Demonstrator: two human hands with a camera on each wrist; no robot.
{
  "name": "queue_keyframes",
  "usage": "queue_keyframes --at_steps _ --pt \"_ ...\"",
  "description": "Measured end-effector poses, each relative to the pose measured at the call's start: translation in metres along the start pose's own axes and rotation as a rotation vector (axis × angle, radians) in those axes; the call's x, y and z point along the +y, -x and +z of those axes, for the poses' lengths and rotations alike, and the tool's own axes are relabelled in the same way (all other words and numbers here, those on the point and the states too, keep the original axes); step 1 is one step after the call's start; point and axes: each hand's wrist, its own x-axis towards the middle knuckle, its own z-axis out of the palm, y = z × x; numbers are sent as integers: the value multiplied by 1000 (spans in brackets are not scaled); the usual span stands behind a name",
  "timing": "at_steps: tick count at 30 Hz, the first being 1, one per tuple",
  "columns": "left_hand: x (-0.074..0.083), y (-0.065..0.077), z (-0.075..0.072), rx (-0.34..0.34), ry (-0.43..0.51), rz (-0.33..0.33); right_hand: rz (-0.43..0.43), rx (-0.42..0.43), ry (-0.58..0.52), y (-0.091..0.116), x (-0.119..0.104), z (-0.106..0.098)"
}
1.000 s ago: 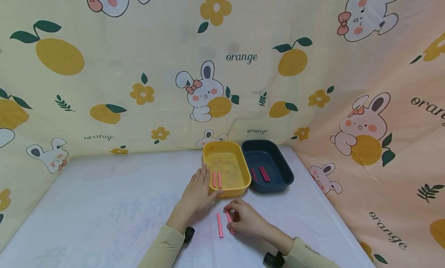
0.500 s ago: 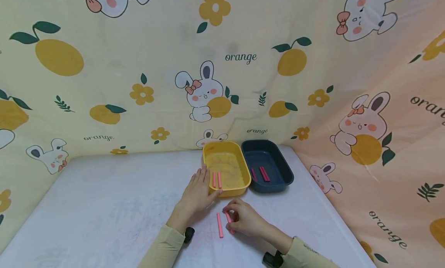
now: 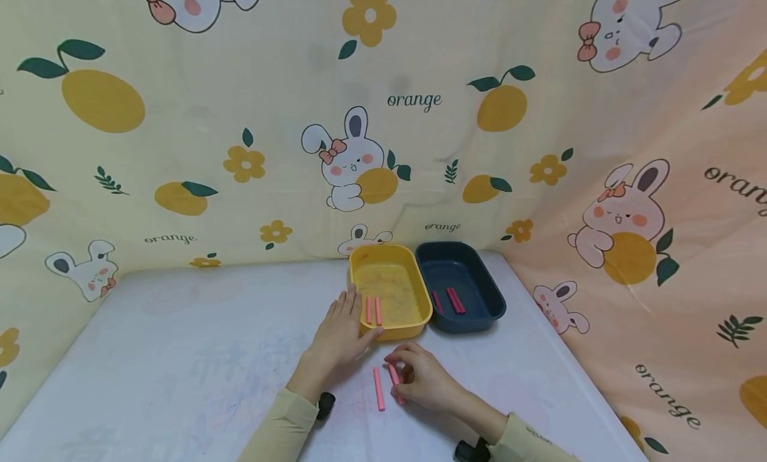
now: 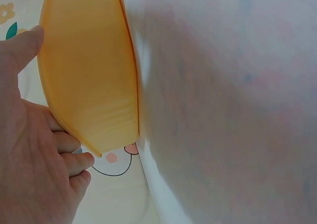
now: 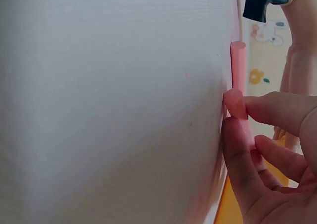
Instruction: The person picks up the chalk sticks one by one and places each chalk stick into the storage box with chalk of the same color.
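Note:
My right hand (image 3: 428,379) pinches a pink chalk stick (image 3: 393,374) at the tabletop, in front of the yellow tray (image 3: 413,330). In the right wrist view the thumb and fingers meet around this chalk (image 5: 235,101). Just left of it lies another pink chalk stick (image 3: 379,389), apart from the hand. My left hand (image 3: 338,332) rests on the yellow tray's near left corner, fingers extended along the rim; the left wrist view shows its thumb touching the tray wall (image 4: 91,70). Two pink chalk sticks (image 3: 373,310) lie inside that tray, near its front.
A dark blue tray (image 3: 470,325) stands against the yellow tray's right side, holding several darker red chalk sticks (image 3: 455,300). Both trays sit at the back of the white table (image 3: 198,355), close to a printed cloth backdrop (image 3: 269,116).
Almost nothing differs: both hands keep their places, and the pinched chalk stick tilts very slightly. The view shifts a little.

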Motion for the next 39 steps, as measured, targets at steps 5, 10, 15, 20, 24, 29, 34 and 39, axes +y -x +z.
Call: queue_keyframes --at_steps 5,10,15,20,24,29,34,39 --pt "0 0 0 -1 3 -6 -7 32 -38 4 -1 -1" --pt "0 1 0 16 13 2 1 66 -60 6 -4 -3" --pt "0 2 -1 18 16 13 -23 112 -56 6 -7 -5" --pt "-1 3 -2 21 18 29 -72 175 -90 5 -8 -6" --pt "-1 3 -3 34 15 47 -111 242 -115 3 -8 -7" --pt "-1 2 -3 39 19 50 -168 319 -144 -2 -10 -10" --pt "0 3 -4 38 29 51 -179 364 -163 -8 -13 -13" --pt "0 3 -4 38 34 49 -179 410 -142 -15 -18 -15"
